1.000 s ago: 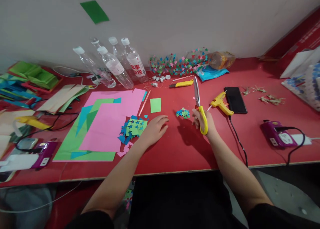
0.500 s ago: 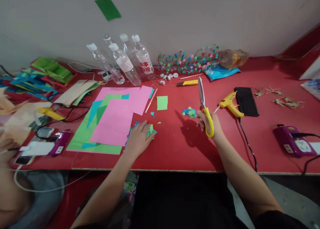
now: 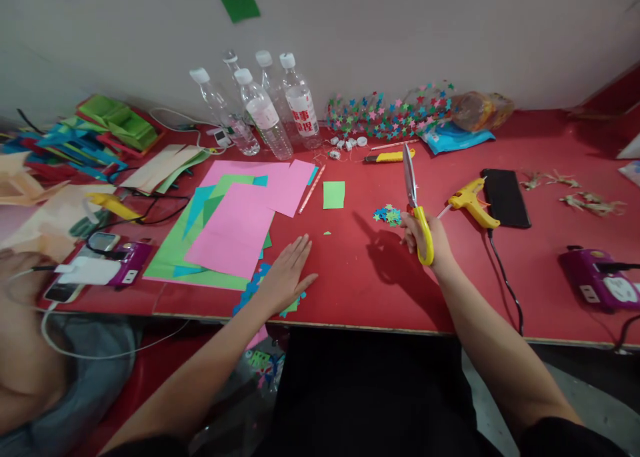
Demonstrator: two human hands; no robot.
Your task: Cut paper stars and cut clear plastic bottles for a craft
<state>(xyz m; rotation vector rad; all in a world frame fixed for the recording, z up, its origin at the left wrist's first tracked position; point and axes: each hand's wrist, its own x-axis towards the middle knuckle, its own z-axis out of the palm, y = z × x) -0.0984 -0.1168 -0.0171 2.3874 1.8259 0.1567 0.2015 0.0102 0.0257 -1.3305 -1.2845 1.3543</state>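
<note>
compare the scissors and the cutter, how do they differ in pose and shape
The scissors are held in the right hand, while the cutter lies on the table. The scissors' blades point away from the person; the cutter lies crosswise. The scissors have a looped handle, whereas the cutter has a straight, slim body. Both have yellow on them.
</note>
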